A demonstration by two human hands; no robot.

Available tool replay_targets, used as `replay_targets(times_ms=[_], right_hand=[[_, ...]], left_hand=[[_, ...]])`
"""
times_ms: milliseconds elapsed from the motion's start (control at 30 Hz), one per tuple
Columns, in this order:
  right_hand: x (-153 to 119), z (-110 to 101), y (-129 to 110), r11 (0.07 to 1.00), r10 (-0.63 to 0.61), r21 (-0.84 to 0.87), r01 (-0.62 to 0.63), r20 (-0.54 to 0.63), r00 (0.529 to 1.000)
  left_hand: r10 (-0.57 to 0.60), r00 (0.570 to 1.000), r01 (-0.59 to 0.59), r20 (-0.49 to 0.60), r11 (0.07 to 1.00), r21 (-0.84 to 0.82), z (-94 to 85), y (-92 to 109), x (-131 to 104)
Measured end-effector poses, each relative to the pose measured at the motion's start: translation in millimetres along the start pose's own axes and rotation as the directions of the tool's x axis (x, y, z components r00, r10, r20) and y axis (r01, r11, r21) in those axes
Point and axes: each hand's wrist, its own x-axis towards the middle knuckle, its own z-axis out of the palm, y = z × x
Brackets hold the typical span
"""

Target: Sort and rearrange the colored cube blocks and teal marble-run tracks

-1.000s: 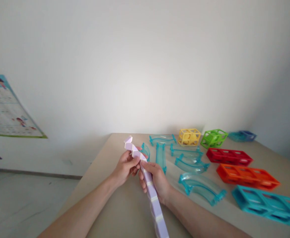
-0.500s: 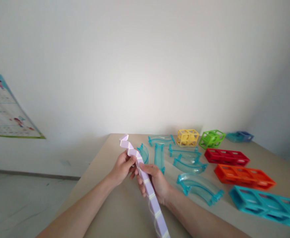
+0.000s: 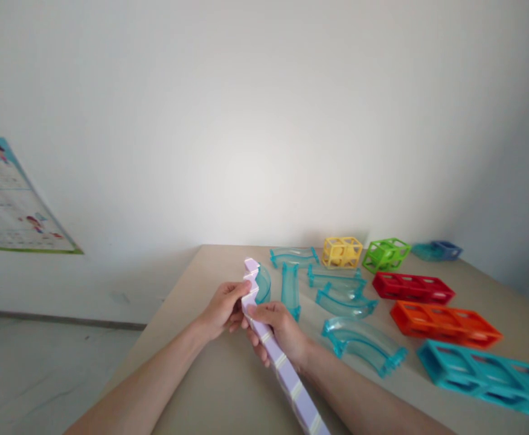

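A lilac-and-white snake puzzle [image 3: 281, 367], made of linked wedge segments, runs from above my hands down past the bottom edge of the view. Its upper end is bent into a zigzag, while the lower length is straight. My left hand [image 3: 225, 307] pinches the zigzag part between thumb and fingers. Just below, my right hand [image 3: 279, 331] grips the straight part, thumb on top and fingers curled beneath. The two hands are close together above the table. Behind the puzzle's tip lies a clear teal curved track piece [image 3: 263, 285], partly hidden.
Several clear teal track pieces [image 3: 290, 290] lie on the table [image 3: 192, 386] right of my hands. Farther right are red [image 3: 413, 287], orange [image 3: 445, 323] and teal [image 3: 486, 377] block frames. Yellow [image 3: 342, 252] and green [image 3: 386, 254] frames stand near the wall [image 3: 264, 121].
The puzzle's upper end has swung right and lower, and its zigzag now points more upright. Its lower end has shifted right. Both hands keep hold, the left slightly nearer the tip.
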Motion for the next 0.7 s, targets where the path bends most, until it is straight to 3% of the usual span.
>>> replay_targets(times_ms=[133,333,700], right_hand=[[0,-3,2,0.998,0.042,0.045,-0.044,0.025,0.999],[0,-4,0,0.999,-0.003,0.039,0.004,-0.021,1.000],[4,-4,1,0.999,-0.030,0.037,0.032,-0.058,0.998]], left_hand=[[0.011,0.999,-0.016,-0.054,0.996,-0.088,-1.0,2,0],[0.039,0.991,-0.017,0.129,0.985,-0.173,-6.4,11,-4],[0.139,0.984,-0.097,0.109,0.941,-0.324,-3.1,8,-2]])
